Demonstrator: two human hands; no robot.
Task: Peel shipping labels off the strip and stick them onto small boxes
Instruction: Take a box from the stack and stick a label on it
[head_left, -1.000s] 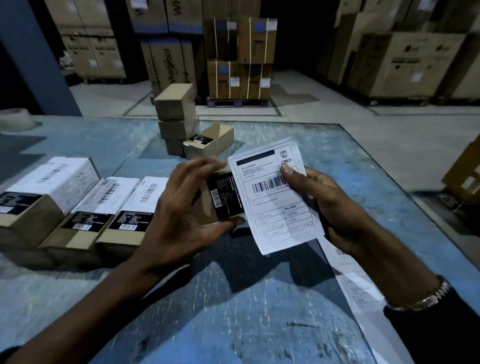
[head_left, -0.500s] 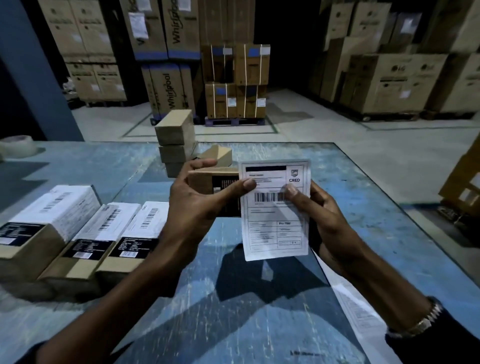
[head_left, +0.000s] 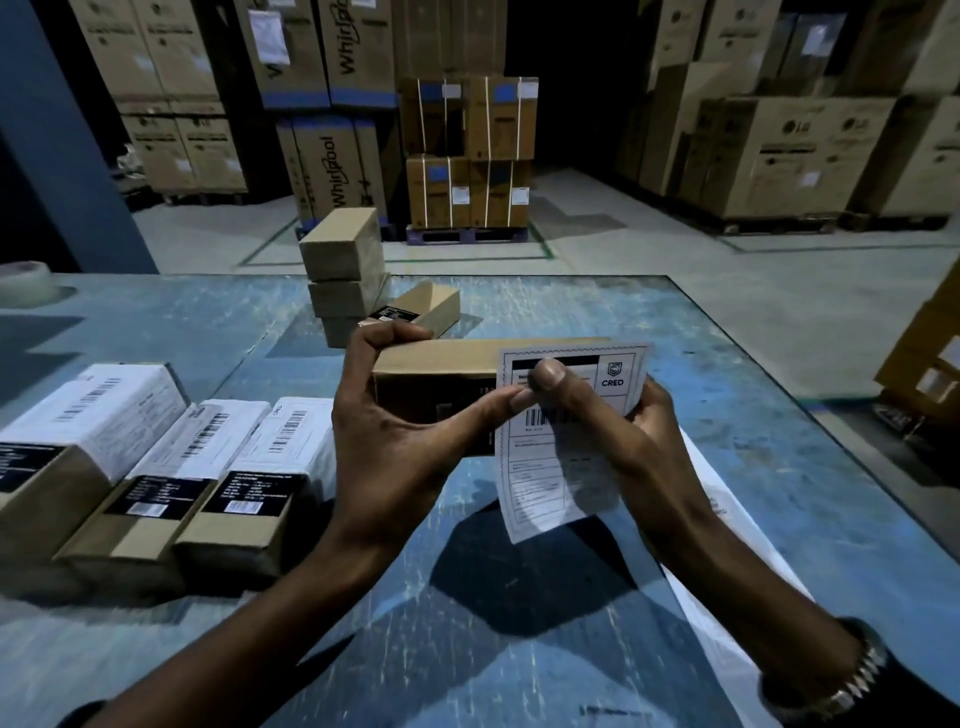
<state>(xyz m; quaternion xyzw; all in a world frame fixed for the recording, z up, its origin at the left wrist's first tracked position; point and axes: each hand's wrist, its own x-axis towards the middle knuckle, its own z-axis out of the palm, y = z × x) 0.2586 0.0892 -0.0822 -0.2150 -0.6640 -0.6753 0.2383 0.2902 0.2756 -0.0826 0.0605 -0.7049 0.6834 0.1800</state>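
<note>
Above the worn blue bench (head_left: 727, 415), the left hand (head_left: 395, 436) grips a small box (head_left: 447, 374), now turned lengthwise. The right hand (head_left: 597, 415) pinches the label (head_left: 566, 452) (CRED-marked), whose top edge has come onto the box's right end.

The shipping label (head_left: 566, 426) carries the word "CRED" under a shield logo in its upper right corner, above a barcode whose digits are too small to read. Behind the label, far across the floor, two tall cartons (head_left: 337, 166) read "Whirlpool" vertically; to its right, large cartons (head_left: 800, 150) show the LG logo
</note>
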